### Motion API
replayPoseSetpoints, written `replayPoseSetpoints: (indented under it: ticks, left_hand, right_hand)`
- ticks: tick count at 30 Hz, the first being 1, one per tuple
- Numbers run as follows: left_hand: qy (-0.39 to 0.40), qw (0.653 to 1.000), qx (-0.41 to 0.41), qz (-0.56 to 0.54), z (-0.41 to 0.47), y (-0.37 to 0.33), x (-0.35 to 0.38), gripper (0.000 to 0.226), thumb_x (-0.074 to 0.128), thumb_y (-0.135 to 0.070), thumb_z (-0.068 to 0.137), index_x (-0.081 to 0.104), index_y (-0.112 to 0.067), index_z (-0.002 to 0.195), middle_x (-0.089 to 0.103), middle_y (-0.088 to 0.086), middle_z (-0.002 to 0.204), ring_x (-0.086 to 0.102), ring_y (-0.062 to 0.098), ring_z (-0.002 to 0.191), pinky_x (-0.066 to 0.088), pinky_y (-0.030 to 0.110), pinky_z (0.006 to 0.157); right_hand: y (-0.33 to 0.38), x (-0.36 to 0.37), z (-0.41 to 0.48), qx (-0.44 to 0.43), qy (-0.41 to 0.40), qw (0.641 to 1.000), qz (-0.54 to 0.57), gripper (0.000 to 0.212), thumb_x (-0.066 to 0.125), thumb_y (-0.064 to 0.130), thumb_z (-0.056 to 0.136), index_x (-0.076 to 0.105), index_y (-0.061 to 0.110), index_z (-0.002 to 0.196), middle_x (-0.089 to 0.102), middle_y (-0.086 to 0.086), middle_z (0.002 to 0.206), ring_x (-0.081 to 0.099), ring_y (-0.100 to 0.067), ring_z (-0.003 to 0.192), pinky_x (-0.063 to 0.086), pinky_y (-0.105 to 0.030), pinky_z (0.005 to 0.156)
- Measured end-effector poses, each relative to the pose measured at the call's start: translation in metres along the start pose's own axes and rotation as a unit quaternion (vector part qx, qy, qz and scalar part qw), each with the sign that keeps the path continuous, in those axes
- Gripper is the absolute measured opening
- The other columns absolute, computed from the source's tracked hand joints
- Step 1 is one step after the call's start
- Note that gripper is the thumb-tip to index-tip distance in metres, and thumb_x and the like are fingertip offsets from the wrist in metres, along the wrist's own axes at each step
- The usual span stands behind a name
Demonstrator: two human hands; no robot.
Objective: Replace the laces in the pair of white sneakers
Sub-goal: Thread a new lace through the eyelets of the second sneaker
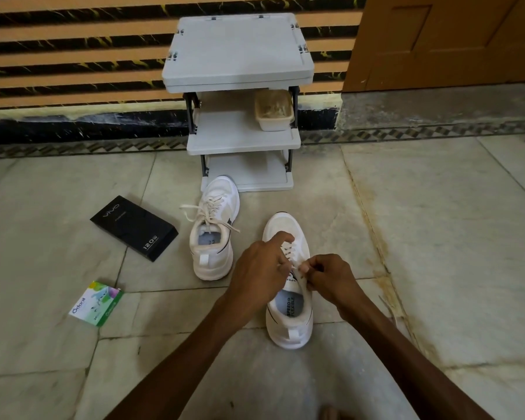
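Observation:
Two white sneakers stand on the tiled floor, toes pointing away from me. The left sneaker is laced, with loose lace ends spread out at both sides. The right sneaker is nearer to me. My left hand lies over its lacing, index finger stretched toward the toe. My right hand pinches the white lace at the top of the tongue. A loose lace lies on the floor to the right of that shoe.
A grey plastic three-tier rack stands against the striped wall, with a beige tub on its middle shelf. A black box and a small green-and-white box lie on the floor to the left. A brown door is at the right.

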State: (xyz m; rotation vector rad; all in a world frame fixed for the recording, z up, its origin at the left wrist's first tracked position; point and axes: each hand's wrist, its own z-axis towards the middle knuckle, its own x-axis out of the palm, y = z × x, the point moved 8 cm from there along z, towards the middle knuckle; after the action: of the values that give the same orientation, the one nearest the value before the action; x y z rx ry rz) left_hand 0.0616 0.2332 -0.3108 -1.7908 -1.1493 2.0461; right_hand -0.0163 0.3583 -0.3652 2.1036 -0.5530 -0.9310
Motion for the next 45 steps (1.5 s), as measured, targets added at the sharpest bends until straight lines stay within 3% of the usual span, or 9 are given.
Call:
replayPoseSetpoints:
  ticks: [2, 6, 11, 17, 21, 25, 30, 35, 45]
  left_hand:
    - [-0.012, 0.999, 0.014, 0.028, 0.0, -0.003, 0.006, 0.052, 0.067, -0.018, 0.083, 0.047, -0.029, 0.13, 0.069, -0.005, 0.085, 0.064, 0.016, 0.085, 0.054, 0.034, 0.073]
    - [-0.028, 0.998, 0.013, 0.056, 0.002, -0.007, 0.015, 0.063, 0.072, -0.025, 0.083, 0.038, -0.027, 0.136, 0.067, -0.001, 0.091, 0.063, 0.017, 0.083, 0.043, 0.022, 0.065]
    - [-0.043, 0.999, 0.008, -0.017, -0.002, -0.006, 0.015, 0.061, 0.074, -0.019, 0.082, 0.042, -0.024, 0.133, 0.064, -0.005, 0.083, 0.056, 0.006, 0.073, 0.038, 0.004, 0.057]
    - [-0.06, 0.998, 0.009, -0.023, -0.004, -0.007, 0.018, 0.055, 0.071, -0.017, 0.085, 0.043, -0.021, 0.132, 0.065, 0.007, 0.098, 0.063, 0.019, 0.091, 0.049, 0.024, 0.072]
    - [-0.076, 0.997, 0.012, -0.032, -0.01, -0.012, 0.017, 0.049, 0.067, -0.013, 0.086, 0.044, -0.021, 0.128, 0.063, 0.009, 0.1, 0.06, 0.019, 0.088, 0.053, 0.029, 0.072]
    - [-0.102, 0.994, 0.015, -0.042, -0.015, -0.015, 0.017, 0.041, 0.065, -0.015, 0.088, 0.047, -0.018, 0.125, 0.061, 0.007, 0.095, 0.055, 0.015, 0.084, 0.043, 0.016, 0.064]
    - [-0.052, 0.997, 0.044, 0.03, -0.014, -0.023, 0.027, 0.046, 0.058, -0.014, 0.092, 0.04, -0.02, 0.134, 0.059, 0.01, 0.105, 0.055, 0.023, 0.097, 0.048, 0.027, 0.082]
    - [-0.009, 0.996, 0.05, 0.069, -0.014, -0.024, 0.032, 0.06, 0.062, -0.012, 0.09, 0.032, -0.021, 0.142, 0.056, 0.012, 0.115, 0.055, 0.022, 0.1, 0.048, 0.028, 0.083]
    - [0.006, 0.997, 0.055, 0.057, -0.013, -0.025, 0.039, 0.057, 0.063, -0.011, 0.086, 0.035, -0.015, 0.136, 0.059, 0.008, 0.113, 0.052, 0.019, 0.103, 0.046, 0.027, 0.088]
  right_hand:
    - [0.0, 0.0, 0.0, 0.0, -0.001, 1.0, -0.002, 0.016, 0.06, 0.011, 0.093, 0.07, 0.009, 0.081, 0.066, -0.001, 0.069, 0.059, -0.005, 0.058, 0.041, -0.007, 0.045]
    - [0.002, 0.0, 0.0, -0.005, -0.001, 1.0, -0.007, 0.014, 0.062, 0.016, 0.093, 0.07, 0.01, 0.083, 0.068, -0.002, 0.073, 0.062, -0.009, 0.063, 0.045, -0.011, 0.052]
    - [0.001, 0.0, 0.0, -0.004, -0.006, 1.0, -0.008, 0.014, 0.064, 0.017, 0.092, 0.07, 0.013, 0.079, 0.067, 0.0, 0.07, 0.06, -0.007, 0.061, 0.039, -0.006, 0.045]
    - [0.002, 0.0, 0.0, -0.009, -0.007, 1.0, -0.009, 0.013, 0.063, 0.015, 0.092, 0.071, 0.012, 0.081, 0.068, 0.0, 0.073, 0.062, -0.008, 0.063, 0.041, -0.007, 0.047]
    - [0.001, 0.0, 0.0, -0.014, -0.009, 1.0, -0.003, 0.014, 0.062, 0.014, 0.093, 0.072, 0.009, 0.084, 0.069, -0.001, 0.074, 0.063, -0.008, 0.062, 0.043, -0.009, 0.05]
    - [-0.001, 0.0, 0.0, -0.013, -0.01, 1.0, 0.007, 0.016, 0.062, 0.011, 0.091, 0.071, 0.012, 0.079, 0.07, -0.002, 0.073, 0.065, -0.009, 0.063, 0.048, -0.014, 0.055]
    - [0.001, -0.002, 0.0, -0.033, -0.02, 0.999, -0.005, 0.016, 0.062, 0.014, 0.093, 0.074, 0.011, 0.083, 0.072, -0.004, 0.074, 0.067, -0.012, 0.064, 0.053, -0.017, 0.061]
    - [0.001, -0.005, -0.002, -0.054, -0.018, 0.998, -0.008, 0.014, 0.062, 0.013, 0.093, 0.075, 0.01, 0.089, 0.073, -0.004, 0.078, 0.07, -0.017, 0.071, 0.059, -0.031, 0.078]
    - [0.016, -0.009, -0.01, -0.151, -0.072, 0.983, -0.072, 0.012, 0.068, 0.015, 0.089, 0.079, 0.014, 0.095, 0.076, -0.001, 0.087, 0.07, -0.012, 0.072, 0.058, -0.032, 0.078]
